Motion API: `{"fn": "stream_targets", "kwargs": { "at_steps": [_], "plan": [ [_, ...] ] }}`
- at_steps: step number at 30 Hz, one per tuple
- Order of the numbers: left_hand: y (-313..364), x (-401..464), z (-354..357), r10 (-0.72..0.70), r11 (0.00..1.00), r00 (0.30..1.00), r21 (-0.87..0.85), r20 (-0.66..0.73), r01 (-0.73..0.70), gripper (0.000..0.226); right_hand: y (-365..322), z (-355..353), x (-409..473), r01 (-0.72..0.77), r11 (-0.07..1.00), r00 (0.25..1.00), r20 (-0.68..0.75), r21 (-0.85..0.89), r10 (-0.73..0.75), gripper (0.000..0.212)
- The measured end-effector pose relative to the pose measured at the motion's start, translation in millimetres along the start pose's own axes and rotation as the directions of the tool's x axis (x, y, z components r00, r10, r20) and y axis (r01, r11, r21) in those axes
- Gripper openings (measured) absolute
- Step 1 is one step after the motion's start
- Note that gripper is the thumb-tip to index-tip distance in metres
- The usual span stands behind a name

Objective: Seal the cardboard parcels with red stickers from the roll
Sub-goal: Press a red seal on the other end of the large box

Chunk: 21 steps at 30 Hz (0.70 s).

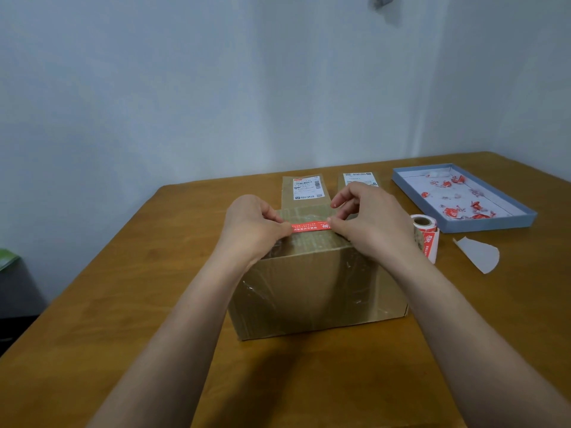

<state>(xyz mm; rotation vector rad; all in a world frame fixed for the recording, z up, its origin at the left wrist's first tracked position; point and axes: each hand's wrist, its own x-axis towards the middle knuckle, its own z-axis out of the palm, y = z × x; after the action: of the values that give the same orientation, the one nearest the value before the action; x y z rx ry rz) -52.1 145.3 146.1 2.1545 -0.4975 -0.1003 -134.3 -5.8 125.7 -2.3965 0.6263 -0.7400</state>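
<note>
A brown cardboard parcel (315, 288) wrapped in clear tape stands on the wooden table (123, 288) in front of me. A long red sticker (310, 226) is stretched flat just over the parcel's top. My left hand (251, 228) pinches its left end and my right hand (370, 220) pinches its right end. The sticker roll (425, 234) stands upright right of the parcel, beside my right wrist. Two flatter parcels, one (304, 189) and another (358, 179), lie behind, each with a white shipping label.
A shallow blue tray (506, 222) at the back right holds several crumpled red and white scraps. A loose piece of white backing paper (480, 253) lies near the roll. The wall stands close behind the table's far edge.
</note>
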Motion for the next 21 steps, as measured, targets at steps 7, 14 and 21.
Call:
{"fn": "stream_targets", "kwargs": {
  "at_steps": [7, 14, 21],
  "plan": [
    [-0.2, 1.3, -1.0, 0.012, 1.0, 1.0, -0.015, -0.003, -0.012, 0.017, -0.7, -0.1, 0.5, 0.022, 1.0, 1.0, 0.018, 0.004, -0.022, 0.022],
    [-0.6, 1.4, -5.5, 0.023, 0.999, 0.999, -0.05, 0.038, -0.021, 0.013, 2.4, -1.3, 2.1, 0.032, 0.998, 0.998, 0.045, 0.059, -0.034, 0.024],
    [-6.2, -12.1, -11.0, 0.319, 0.906, 0.941, 0.255, 0.113, -0.337, 0.045, 4.9, -12.0, -16.5, 0.268, 0.924, 0.955, 0.051, 0.273, -0.292, 0.041]
  ]
}}
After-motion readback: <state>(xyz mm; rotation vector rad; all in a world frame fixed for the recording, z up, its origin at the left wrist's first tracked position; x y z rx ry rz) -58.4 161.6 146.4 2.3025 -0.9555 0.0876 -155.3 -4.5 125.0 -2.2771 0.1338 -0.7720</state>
